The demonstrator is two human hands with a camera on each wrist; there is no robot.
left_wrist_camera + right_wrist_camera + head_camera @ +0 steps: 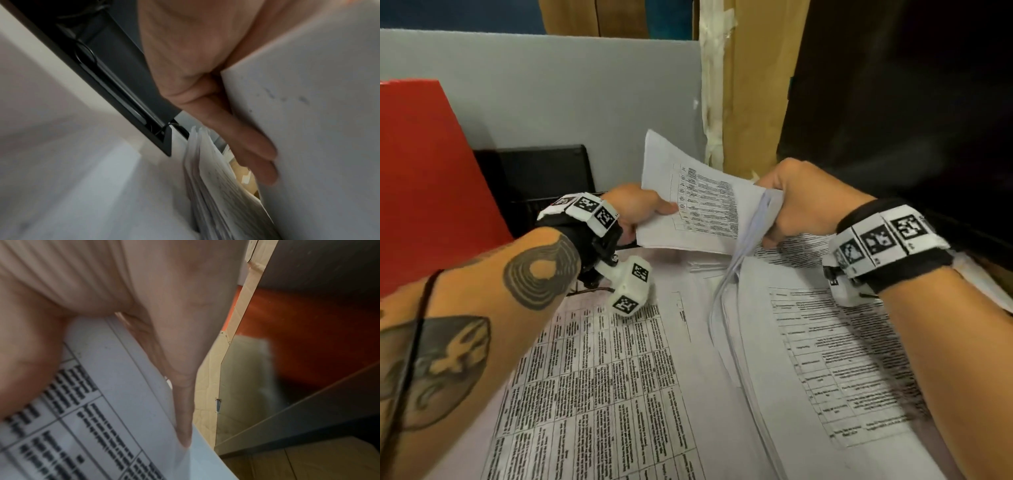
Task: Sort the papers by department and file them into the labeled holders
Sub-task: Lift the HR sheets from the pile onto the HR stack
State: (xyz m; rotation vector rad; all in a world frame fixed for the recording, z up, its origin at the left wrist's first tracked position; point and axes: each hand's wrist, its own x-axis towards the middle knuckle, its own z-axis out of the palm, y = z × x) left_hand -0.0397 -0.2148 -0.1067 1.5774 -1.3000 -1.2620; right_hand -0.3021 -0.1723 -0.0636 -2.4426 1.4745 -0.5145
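My left hand (643, 209) pinches the left edge of a printed sheet (698, 202) lifted above the desk, thumb on top and fingers (242, 139) beneath. My right hand (794, 202) grips the top of a thick bundle of papers (743, 260) that hangs folded down from it; in the right wrist view the thumb and fingers (183, 410) clamp the printed bundle (98, 410). More printed table sheets (599, 383) lie spread flat on the desk under both forearms. A black holder (541, 171) stands behind the left hand.
A red folder or holder (424, 178) leans at the left. A grey partition (551, 96) rises behind the desk, brown cardboard (750, 85) with tape to its right. A dark cabinet (911, 102) fills the right side.
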